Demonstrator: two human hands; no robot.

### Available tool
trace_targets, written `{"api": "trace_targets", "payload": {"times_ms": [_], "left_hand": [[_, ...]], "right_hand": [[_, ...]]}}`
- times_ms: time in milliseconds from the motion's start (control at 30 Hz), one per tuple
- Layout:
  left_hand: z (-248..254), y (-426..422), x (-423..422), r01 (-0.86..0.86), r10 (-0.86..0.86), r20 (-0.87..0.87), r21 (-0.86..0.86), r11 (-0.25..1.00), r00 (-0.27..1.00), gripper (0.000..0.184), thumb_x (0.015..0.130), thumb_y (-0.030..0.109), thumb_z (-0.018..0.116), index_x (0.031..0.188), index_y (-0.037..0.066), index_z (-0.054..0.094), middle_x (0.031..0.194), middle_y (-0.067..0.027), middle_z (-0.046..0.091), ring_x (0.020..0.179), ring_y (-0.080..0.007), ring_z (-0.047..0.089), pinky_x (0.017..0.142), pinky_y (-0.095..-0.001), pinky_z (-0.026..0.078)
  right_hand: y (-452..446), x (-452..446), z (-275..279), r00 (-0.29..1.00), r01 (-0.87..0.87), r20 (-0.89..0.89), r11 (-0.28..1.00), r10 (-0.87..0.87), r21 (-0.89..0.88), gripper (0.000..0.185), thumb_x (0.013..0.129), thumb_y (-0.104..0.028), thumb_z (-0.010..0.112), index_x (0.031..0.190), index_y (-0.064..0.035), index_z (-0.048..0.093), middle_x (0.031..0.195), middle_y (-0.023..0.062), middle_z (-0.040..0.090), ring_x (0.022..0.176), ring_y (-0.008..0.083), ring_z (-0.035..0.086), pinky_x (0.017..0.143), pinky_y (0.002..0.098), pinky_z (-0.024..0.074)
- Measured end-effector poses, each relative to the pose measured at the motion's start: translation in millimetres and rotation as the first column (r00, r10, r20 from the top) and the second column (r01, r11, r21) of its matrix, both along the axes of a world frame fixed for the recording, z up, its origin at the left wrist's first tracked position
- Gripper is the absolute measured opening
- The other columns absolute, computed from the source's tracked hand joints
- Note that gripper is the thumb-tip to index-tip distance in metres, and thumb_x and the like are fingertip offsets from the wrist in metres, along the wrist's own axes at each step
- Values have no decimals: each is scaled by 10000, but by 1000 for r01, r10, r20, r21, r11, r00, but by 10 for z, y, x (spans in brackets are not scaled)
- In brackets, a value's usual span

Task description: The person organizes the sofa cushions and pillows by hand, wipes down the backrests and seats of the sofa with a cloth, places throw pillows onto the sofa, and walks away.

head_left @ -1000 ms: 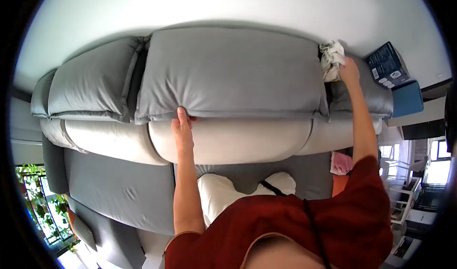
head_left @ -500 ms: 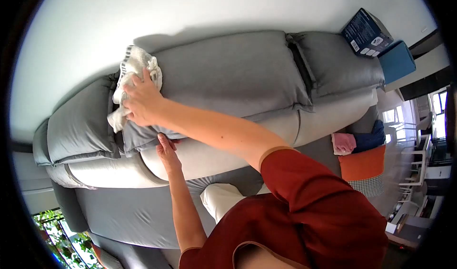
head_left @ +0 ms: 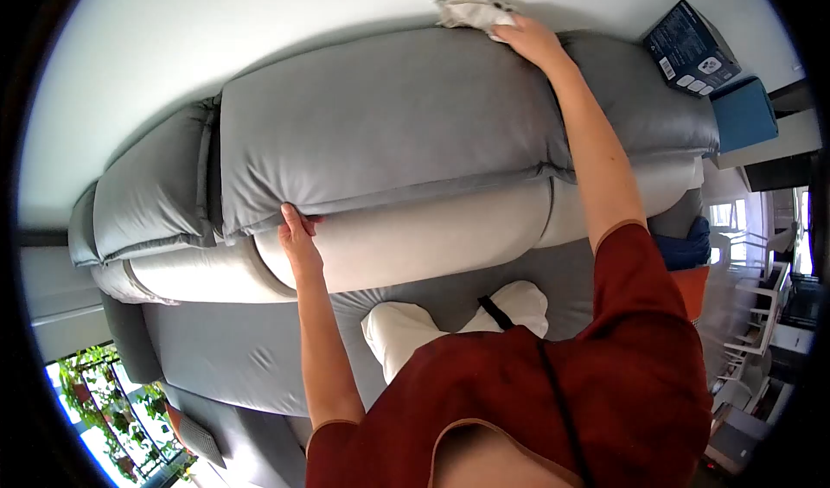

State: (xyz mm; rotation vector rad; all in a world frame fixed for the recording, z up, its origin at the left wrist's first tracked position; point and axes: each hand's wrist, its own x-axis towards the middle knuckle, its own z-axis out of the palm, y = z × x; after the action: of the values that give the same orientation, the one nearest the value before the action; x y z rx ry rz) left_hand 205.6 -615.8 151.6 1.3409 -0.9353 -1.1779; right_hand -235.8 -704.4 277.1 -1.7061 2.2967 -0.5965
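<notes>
At the top edge of the large grey headrest cushion (head_left: pixel 389 121), my right hand (head_left: pixel 532 43) grips a crumpled off-white cloth (head_left: pixel 471 9). The cloth hangs out toward the wall, and my right arm stretches across the cushion's right end. My left hand (head_left: pixel 300 242) pinches the cushion's lower edge near its left end, thumb on top and fingers tucked underneath, partly hidden. Below that edge runs the light beige backrest (head_left: pixel 389 229) of the sofa.
Further grey cushions flank it, one on the left (head_left: pixel 156 194) and one on the right (head_left: pixel 644 99). A dark printed box (head_left: pixel 692 49) and a blue box (head_left: pixel 743 116) stand at the right end. Dark blue fabric (head_left: pixel 687 246) lies near an orange cushion (head_left: pixel 690 289).
My right hand has carried the cloth from the cushion's left end to its upper right edge. My left hand stays on the lower edge. The view has shifted slightly.
</notes>
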Motion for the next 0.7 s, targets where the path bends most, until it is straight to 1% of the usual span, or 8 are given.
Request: {"api": "trace_targets", "payload": {"times_ms": [67, 200, 267, 333, 400, 500, 600, 700], "left_hand": [[21, -4, -26, -16, 16, 17, -3, 1000, 1000, 540, 860, 504, 409, 508, 100, 344, 479, 3, 345, 513, -129, 475, 565, -260, 364], [-34, -8, -15, -3, 1, -35, -46, 999, 999, 462, 863, 447, 451, 576, 90, 398, 516, 11, 372, 488, -91, 377, 535, -276, 431], [-5, -6, -20, 24, -26, -33, -69, 997, 999, 466, 869, 448, 439, 574, 88, 415, 512, 14, 371, 487, -90, 377, 531, -268, 422], [-25, -25, -16, -1, -1, -44, -39, 999, 999, 495, 864, 467, 435, 545, 90, 401, 495, 11, 361, 495, -104, 409, 533, -262, 394], [-12, -28, -19, -16, 15, -65, -13, 1000, 998, 513, 861, 471, 438, 513, 99, 381, 474, 4, 350, 503, -118, 446, 536, -253, 364], [1, -16, -2, 23, -24, -24, -27, 999, 999, 511, 864, 467, 437, 514, 101, 370, 472, 0, 352, 507, -120, 454, 535, -250, 358], [26, -10, -43, -33, 33, -4, 4, 999, 999, 515, 862, 472, 435, 513, 102, 353, 472, -3, 351, 507, -122, 450, 534, -242, 354], [66, -19, -55, -46, 46, -2, 14, 999, 999, 523, 854, 487, 439, 516, 94, 371, 479, -9, 377, 502, -119, 438, 533, -234, 349]], "right_hand": [[141, -210, -167, 955, 21, 297, 996, 6, -87, 530, 752, -443, 517, 1141, -83, 526, 1053, 152, 578, 961, 267, 552, 830, 338, 402], [862, -46, -329, 798, 214, 595, 968, -96, -130, 535, 789, -398, 517, 1129, 14, 506, 1011, 173, 575, 940, 252, 535, 825, 296, 384], [1313, 217, -481, 852, 305, 497, 928, -165, -214, 454, 820, -316, 520, 1126, 19, 490, 976, 145, 576, 918, 236, 535, 812, 297, 385], [1689, 441, -479, 828, 277, 557, 912, -67, -301, 374, 834, -233, 525, 1112, 12, 475, 990, 135, 548, 922, 224, 521, 815, 309, 382], [1911, 524, -596, 963, 131, 268, 866, 3, -482, 335, 829, -188, 530, 1099, 1, 470, 1029, 138, 513, 925, 229, 503, 811, 319, 376], [2062, 607, -733, 863, 300, 501, 863, -63, -407, 328, 823, -183, 533, 1080, 14, 480, 1060, 152, 497, 946, 249, 491, 822, 330, 371], [2069, 820, -1078, 912, 308, 397, 807, -101, -503, 314, 813, -192, 546, 1033, 26, 492, 1031, 156, 509, 941, 246, 498, 823, 346, 372], [1892, 1542, -987, 822, 297, 569, 827, 33, -477, 303, 806, -229, 550, 1004, -2, 520, 942, 136, 549, 895, 259, 532, 809, 354, 402]]}}
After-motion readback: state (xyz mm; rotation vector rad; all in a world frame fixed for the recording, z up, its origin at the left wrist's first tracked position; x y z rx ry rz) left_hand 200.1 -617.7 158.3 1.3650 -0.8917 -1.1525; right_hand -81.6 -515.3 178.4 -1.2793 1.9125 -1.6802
